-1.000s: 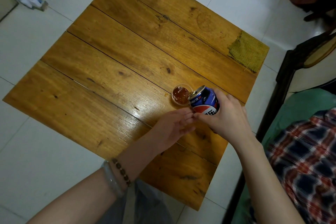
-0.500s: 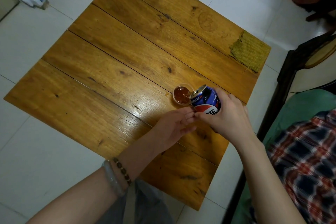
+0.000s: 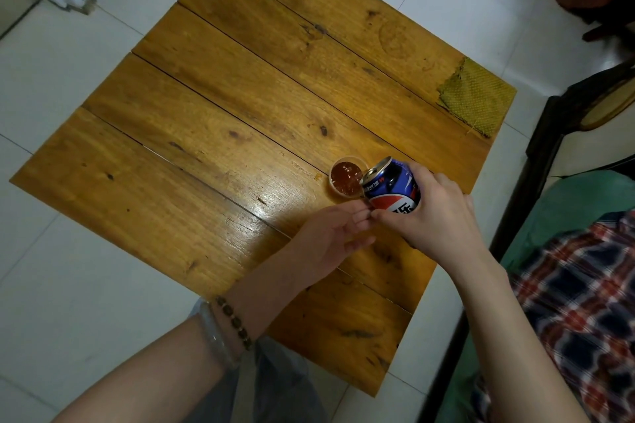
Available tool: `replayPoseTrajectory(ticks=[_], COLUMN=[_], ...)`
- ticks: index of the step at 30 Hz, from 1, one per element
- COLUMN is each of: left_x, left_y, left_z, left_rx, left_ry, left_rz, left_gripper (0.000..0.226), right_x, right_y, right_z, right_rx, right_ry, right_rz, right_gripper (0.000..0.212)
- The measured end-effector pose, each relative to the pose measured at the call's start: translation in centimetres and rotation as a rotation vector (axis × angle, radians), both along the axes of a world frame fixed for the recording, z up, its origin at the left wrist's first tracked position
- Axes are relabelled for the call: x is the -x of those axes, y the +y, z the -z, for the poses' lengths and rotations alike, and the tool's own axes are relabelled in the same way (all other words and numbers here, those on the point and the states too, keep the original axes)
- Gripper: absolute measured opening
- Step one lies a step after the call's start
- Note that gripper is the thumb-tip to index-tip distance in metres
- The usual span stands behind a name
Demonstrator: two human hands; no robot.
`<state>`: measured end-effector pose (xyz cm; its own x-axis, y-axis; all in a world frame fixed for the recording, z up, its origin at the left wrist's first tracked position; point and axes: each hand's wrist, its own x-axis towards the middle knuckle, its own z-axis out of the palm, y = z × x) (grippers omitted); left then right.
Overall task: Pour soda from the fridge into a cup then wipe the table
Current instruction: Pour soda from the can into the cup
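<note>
Two hands crowd the near right corner of the table [image 3: 213, 134], and the pour is on: the right hand [image 3: 436, 213] wraps its fingers round the soda can [image 3: 391, 187], tipped over with its mouth at the lip of the cup [image 3: 345, 178]. Against a second ago almost nothing has moved (the can's tilt looks the same, the cup sits in the same spot), so this reads as a steady, continuing pour and not a new step. The cup, small and clear, already shows brown soda with bubbles close to its rim, so by my reckoning the pour is nearly done and any more tilt risks a spill. The left hand [image 3: 330, 240] lies loosely open just beside the can, fingertips meeting the right thumb and gripping nothing; it seems to be steadying things. The can is blue with a red and white band, its silver top facing the cup. Far off at the table's right edge lies the yellow-green cloth [image 3: 477, 96], untouched, so the wiping is yet to come.
</note>
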<state>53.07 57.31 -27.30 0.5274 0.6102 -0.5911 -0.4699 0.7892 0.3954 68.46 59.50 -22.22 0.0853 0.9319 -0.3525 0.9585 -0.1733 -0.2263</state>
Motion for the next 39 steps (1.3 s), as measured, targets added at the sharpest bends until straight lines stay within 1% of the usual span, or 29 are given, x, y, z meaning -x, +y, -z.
replayPoseTrajectory(ticks=[7, 11, 14, 19, 21, 24, 28, 32, 39], left_x=[0.2, 0.1, 0.1, 0.3, 0.6, 0.8, 0.7, 0.7, 0.8], left_y=[-0.1, -0.1, -0.1, 0.3, 0.3, 0.3, 0.2, 0.2, 0.4], left_z=[0.1, 0.0, 0.1, 0.7, 0.9, 0.8, 0.9, 1.0, 1.0], left_rx=[-0.019, -0.023, -0.021, 0.002, -0.002, 0.012, 0.031, 0.022, 0.008], left_ry=[-0.028, -0.022, -0.026, 0.023, -0.001, -0.036, -0.03, -0.027, -0.036], left_rz=[-0.018, -0.01, -0.019, 0.002, -0.006, -0.051, -0.04, -0.021, -0.056], left_gripper=[0.038, 0.03, 0.03, 0.031, 0.029, 0.035, 0.028, 0.031, 0.036], right_x=[0.2, 0.1, 0.1, 0.7, 0.8, 0.9, 0.9, 0.8, 1.1], right_y=[0.1, 0.1, 0.2, 0.5, 0.6, 0.7, 0.7, 0.7, 0.9], right_z=[-0.1, 0.0, 0.0, 0.0, 0.1, 0.2, 0.1, 0.1, 0.0], right_rx=[0.004, 0.006, 0.006, 0.005, 0.003, 0.001, 0.009, 0.018, 0.015], right_ry=[0.004, -0.001, 0.001, 0.009, 0.007, 0.007, 0.005, 0.001, 0.013], right_rz=[-0.013, -0.013, -0.011, -0.017, -0.024, -0.029, -0.025, -0.018, -0.018], right_gripper=[0.081, 0.082, 0.081, 0.08, 0.08, 0.08, 0.083, 0.083, 0.083])
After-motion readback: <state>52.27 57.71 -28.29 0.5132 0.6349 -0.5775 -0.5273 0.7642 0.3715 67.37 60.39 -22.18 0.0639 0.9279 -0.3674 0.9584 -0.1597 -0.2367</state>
